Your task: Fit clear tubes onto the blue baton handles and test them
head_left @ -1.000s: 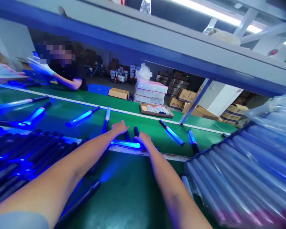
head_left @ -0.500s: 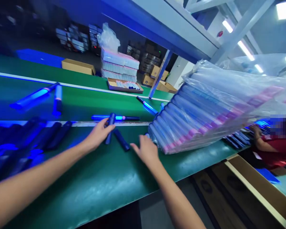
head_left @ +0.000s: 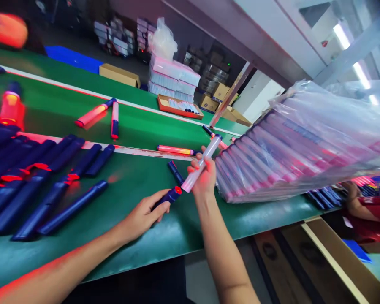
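Opens, beyond a green bench (head_left: 136, 173), onto a dark room (head_left: 82, 59) with brown cartons (head_left: 220, 92) near a white pillar (head_left: 261, 90). Slopes overhead with a grey beam (head_left: 256, 29) met by a slanting post (head_left: 231, 99). Brightens at upper right under tube lights (head_left: 341, 36) (white, glaring). Ends low down in grey floor (head_left: 202, 274), below the bench's near edge.

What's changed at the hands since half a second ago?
The right hand, previously beside the bag of tubes, now grips a pale tube. The left hand drew its dark handle back toward the person and tilted it toward the tube's pink end; they look close, not joined. The lit stick turned from blue to red. The loose handle and bag stayed put.
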Demonstrator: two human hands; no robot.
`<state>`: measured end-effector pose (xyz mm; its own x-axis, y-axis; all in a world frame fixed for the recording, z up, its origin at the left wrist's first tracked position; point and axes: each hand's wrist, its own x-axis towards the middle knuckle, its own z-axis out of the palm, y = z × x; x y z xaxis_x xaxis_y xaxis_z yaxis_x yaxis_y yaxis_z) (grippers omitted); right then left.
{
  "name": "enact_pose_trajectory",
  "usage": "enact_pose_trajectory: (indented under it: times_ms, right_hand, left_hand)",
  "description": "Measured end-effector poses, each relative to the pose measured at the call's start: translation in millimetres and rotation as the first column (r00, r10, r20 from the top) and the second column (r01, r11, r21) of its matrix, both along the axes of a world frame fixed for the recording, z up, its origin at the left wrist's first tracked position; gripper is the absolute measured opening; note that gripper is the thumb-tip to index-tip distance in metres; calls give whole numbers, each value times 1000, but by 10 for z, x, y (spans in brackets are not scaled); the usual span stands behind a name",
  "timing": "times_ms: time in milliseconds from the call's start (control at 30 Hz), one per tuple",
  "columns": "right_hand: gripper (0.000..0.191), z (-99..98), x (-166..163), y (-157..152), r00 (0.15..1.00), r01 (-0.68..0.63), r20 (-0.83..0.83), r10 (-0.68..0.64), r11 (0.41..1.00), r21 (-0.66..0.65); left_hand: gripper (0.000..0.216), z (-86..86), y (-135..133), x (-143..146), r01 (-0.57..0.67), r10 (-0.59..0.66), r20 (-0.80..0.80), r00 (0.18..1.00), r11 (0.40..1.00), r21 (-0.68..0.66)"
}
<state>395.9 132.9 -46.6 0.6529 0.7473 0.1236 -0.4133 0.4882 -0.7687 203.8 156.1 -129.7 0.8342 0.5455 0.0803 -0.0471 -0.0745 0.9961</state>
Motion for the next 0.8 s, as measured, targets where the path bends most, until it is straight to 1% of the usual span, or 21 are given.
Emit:
enact_pose_trajectory:
  times_ms: [33,67,133,167,233,300,367,467,533,600,700,767,800]
  right_hand:
    - [26,18,-81,76,994,-39,-101,45,998,58]
    - [23,28,-153,123,984,-61,-161,74,995,81]
    - [17,34,-261,146,978,-57,-198,73,995,86]
    - [16,34,-297,134,981,-32,-186,48,996,88]
    - [16,37,-336,93,991,10,-137,5,994,111]
    - [16,41,-345,60,997,8,-78,3,990,143]
    - [15,47,-342,43,999,-29,-29,35,985,168]
    - [16,63,-341,38,998,-60,11,59,977,202]
    - [19,82,-353,39,998,-53,27,48,976,209]
    - [20,103,-374,40,999,-29,50,21,984,174]
    - [18,117,-385,46,998,-19,60,13,995,99]
    - [17,106,-365,48,997,-71,39,66,990,119]
    - [17,96,-349,46,994,-106,31,103,983,150]
  left_hand:
    - [53,4,-8,-19,-2,3,-25,1000,1000,29]
    - [51,9,-10,-36,-9,11,-44,999,999,47]
    - [48,18,-4,-56,-30,32,-63,998,999,28]
    - [46,22,0,-58,-32,31,-64,997,999,-18]
    - [43,32,3,-50,0,-7,-45,999,987,-161]
    - [41,50,-2,-37,60,-65,-7,998,949,-309]
    - [41,77,-10,-28,118,-114,36,993,901,-418]
    - [42,122,-16,-29,181,-154,95,983,830,-527]
    - [42,144,-23,-33,217,-177,125,976,797,-563]
    - [42,158,-40,-32,219,-175,131,976,801,-557]
    - [43,165,-82,-23,144,-108,104,989,871,-470]
    - [43,161,-107,-17,92,-63,85,994,907,-410]
    - [42,159,-115,-16,89,-60,84,995,908,-409]
